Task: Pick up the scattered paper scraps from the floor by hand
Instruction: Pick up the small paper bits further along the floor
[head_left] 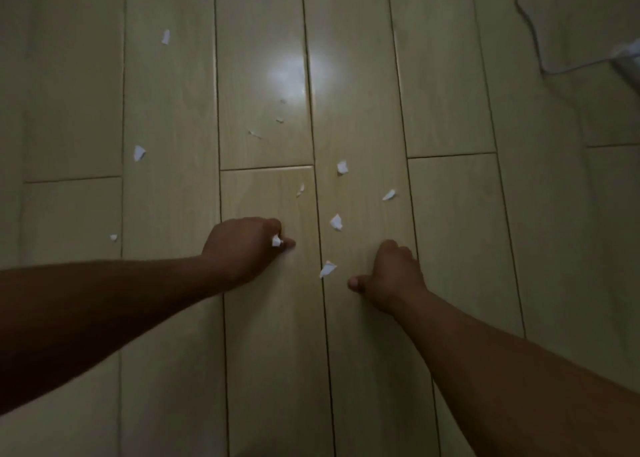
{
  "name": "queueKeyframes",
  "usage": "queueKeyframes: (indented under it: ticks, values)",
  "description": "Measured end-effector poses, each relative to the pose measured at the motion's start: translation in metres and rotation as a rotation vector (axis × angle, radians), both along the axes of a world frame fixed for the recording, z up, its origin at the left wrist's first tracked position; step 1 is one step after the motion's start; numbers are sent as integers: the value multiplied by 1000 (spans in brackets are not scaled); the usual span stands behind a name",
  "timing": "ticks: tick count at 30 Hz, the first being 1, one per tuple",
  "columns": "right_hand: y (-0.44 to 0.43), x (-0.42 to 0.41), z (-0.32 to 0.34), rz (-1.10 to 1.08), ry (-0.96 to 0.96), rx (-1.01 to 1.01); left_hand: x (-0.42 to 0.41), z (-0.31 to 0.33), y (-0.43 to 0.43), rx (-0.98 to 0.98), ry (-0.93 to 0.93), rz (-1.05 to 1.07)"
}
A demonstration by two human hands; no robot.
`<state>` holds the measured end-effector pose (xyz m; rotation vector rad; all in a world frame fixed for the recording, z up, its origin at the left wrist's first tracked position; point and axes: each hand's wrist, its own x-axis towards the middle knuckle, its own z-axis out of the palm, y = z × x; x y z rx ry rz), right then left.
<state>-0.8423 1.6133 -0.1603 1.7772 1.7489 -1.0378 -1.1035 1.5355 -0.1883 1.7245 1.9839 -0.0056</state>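
Left hand [242, 248]: fingers [273, 226] curled, thumb and forefinger pinching a small white torn paper scrap [276, 241] low over the pale wooden plank floor [173, 370].

Right hand [393, 273]: fingers curled under, knuckles up, thumb out sideways. Can't tell whether anything is tucked inside.

Pointed white scrap [327, 268] lies on the floor between the two hands, just beside the right thumb. Crumpled white scrap [336, 221] lies just ahead of that.

Further out, three more scraps ahead [342, 167], tiny bits beyond, a few well off left [139, 153].

Thin white cable [530, 23] trails across the far right corner.
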Motion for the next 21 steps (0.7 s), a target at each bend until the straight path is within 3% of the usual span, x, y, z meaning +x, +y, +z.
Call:
queueKeyframes:
  ticks: [3, 10, 14, 18, 21]
  values:
    - [2, 0, -2, 8, -9, 4, 1, 4, 8, -37, 2, -8]
    - [-2, 17, -6, 180, 81, 96, 6, -8, -9, 112, 68, 71]
    - [35, 33, -4, 288, 218, 236, 24, -6, -9, 156, 58, 314]
    - [105, 38, -8, 312, 365, 524, 46, 5, -10, 358, -408, 809]
    - [136, 30, -7, 502, 314, 494, 66, 21, -22, 334, -1154, 1457]
